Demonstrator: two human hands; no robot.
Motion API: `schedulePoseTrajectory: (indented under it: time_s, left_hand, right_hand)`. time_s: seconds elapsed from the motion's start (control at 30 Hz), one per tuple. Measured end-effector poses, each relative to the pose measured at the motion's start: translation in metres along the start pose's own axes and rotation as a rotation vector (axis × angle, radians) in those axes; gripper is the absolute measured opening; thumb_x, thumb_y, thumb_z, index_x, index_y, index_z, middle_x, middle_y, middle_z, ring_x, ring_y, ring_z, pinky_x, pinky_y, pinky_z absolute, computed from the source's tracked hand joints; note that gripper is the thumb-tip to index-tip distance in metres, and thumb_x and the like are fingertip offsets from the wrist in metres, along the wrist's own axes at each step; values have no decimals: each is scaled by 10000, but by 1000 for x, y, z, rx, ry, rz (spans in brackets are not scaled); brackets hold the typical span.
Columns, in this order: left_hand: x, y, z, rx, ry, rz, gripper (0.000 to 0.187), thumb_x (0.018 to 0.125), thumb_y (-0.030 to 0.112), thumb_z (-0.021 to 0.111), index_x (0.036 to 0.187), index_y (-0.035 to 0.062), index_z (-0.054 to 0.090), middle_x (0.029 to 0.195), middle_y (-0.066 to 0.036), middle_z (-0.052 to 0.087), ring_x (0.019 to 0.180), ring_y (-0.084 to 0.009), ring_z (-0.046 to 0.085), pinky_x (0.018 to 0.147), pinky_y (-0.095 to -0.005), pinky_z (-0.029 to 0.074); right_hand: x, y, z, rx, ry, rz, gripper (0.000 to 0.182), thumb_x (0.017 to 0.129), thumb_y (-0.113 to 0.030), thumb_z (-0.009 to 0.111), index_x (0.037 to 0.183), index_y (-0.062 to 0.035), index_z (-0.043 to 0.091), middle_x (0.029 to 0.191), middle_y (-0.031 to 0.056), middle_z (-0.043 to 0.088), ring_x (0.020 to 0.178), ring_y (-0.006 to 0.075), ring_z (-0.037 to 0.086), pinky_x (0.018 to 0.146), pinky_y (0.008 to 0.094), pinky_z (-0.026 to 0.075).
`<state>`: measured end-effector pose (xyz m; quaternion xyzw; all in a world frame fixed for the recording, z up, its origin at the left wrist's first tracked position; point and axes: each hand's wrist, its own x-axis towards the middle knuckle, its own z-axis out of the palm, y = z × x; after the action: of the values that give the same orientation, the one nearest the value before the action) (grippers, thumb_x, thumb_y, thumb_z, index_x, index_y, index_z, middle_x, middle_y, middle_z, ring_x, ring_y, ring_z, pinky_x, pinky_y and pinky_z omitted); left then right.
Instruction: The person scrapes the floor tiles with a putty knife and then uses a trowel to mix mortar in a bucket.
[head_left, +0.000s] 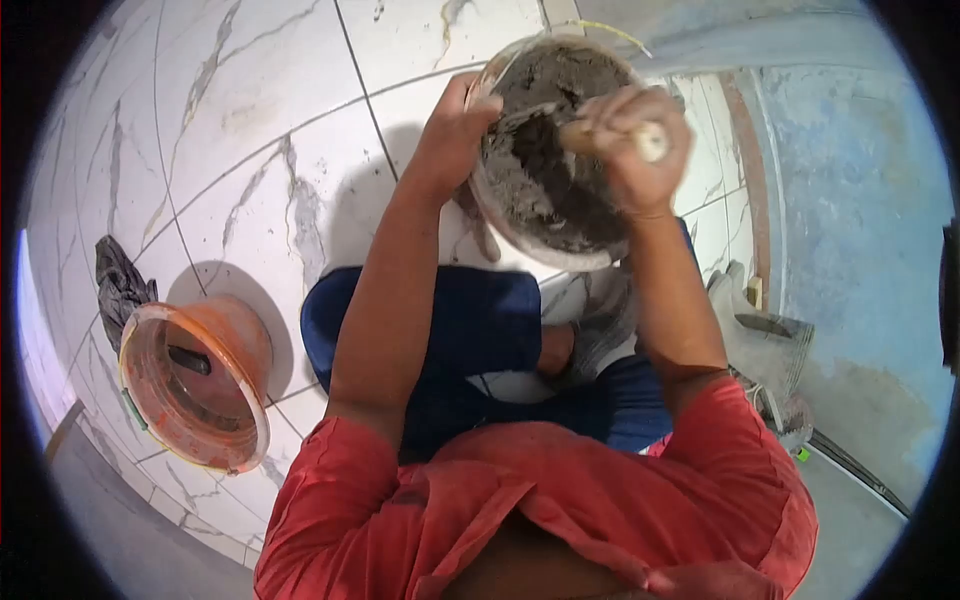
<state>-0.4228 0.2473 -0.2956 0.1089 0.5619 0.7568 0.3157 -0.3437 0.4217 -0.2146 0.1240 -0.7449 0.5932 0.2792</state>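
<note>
A bucket (572, 260) of grey wet mortar (530, 190) stands before me near my feet. My left hand (458, 135) is closed on the left side of its rim, the thumb over the edge. Over the mortar, my right hand (645, 150) wraps round the wooden handle of a trowel (653, 142), slightly blurred. The trowel's blade is hidden, seemingly down in the mortar. A dark hollow shows in the mortar beside the handle.
An orange bucket (262, 340) with a dark object inside stands at the left, beside a crumpled black bag (120, 275). White veined tiles (240, 130) cover the floor. A blue-grey wall (850, 200) rises at the right, with tools (790, 415) lying near its base.
</note>
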Motion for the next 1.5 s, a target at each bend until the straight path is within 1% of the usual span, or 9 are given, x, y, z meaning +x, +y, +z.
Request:
schedulePoseTrajectory:
  time_s: [0.27,0.5,0.63,0.7,0.83,0.93,1.17,1.27,1.5]
  left_hand:
    - [2,8,1,1,16,-8,477,911,274,554,1301,7,493,1115,-119,600,1028,-187,549,925,-332,437]
    - [3,11,2,-3,35,-107,486,901,271,578,1319,35,498,1124,-123,613,1030,-195,557,915,-328,438]
    - [1,9,-1,31,-25,-65,524,939,300,536,1366,5,468,1216,-154,573,1114,-230,539,976,-345,410]
    - [0,17,2,52,0,-114,538,942,312,524,1382,9,460,1220,-156,571,1122,-232,534,983,-348,407]
    - [-2,16,6,-15,-2,-86,550,950,311,513,1401,4,451,1253,-148,563,1136,-224,530,995,-344,400]
    - [4,7,7,-34,1,-34,526,951,293,517,1375,-16,482,1242,-144,575,1124,-204,539,989,-326,405]
    - [6,3,4,120,45,-34,493,944,307,550,1302,-32,557,1149,-125,624,1043,-190,579,918,-302,446]
    - [5,5,5,21,21,-8,467,953,339,568,1266,-6,596,1073,-108,649,952,-197,602,861,-317,481]
    - [-7,29,22,-135,102,-174,511,1038,365,394,1325,-44,499,1224,-154,589,1102,-227,574,951,-355,468]
  right_hand:
    - [6,-3,9,-54,107,-220,209,706,104,631,853,-20,549,778,115,592,728,228,601,751,414,520]
    - [-24,-21,-3,-83,-43,234,158,731,49,657,826,-22,552,835,103,615,846,236,617,829,397,502]
    - [-9,-55,-41,-807,-377,479,231,749,-52,668,963,-36,583,1035,138,641,950,318,651,839,387,511]
    - [3,-58,-38,-1276,-736,552,325,752,-100,697,1050,-50,576,1080,185,644,992,379,634,840,451,521]
    - [6,-53,-36,-1399,-1085,633,348,812,-169,649,1131,-56,569,863,200,679,849,398,666,738,483,547]
    - [-4,-73,-32,-1382,-1094,662,348,832,-158,615,1163,-61,572,815,197,679,785,399,672,697,482,550]
    - [7,-108,-53,-1322,-1110,426,349,849,-146,595,1191,-76,576,943,173,669,860,374,665,737,449,552]
    - [20,-123,-24,-1341,-893,358,326,851,-123,589,1176,-89,597,984,145,662,887,345,666,758,421,553]
    - [19,-126,9,-1392,-1047,198,223,845,-98,581,1045,-46,665,947,184,660,828,304,698,723,408,563]
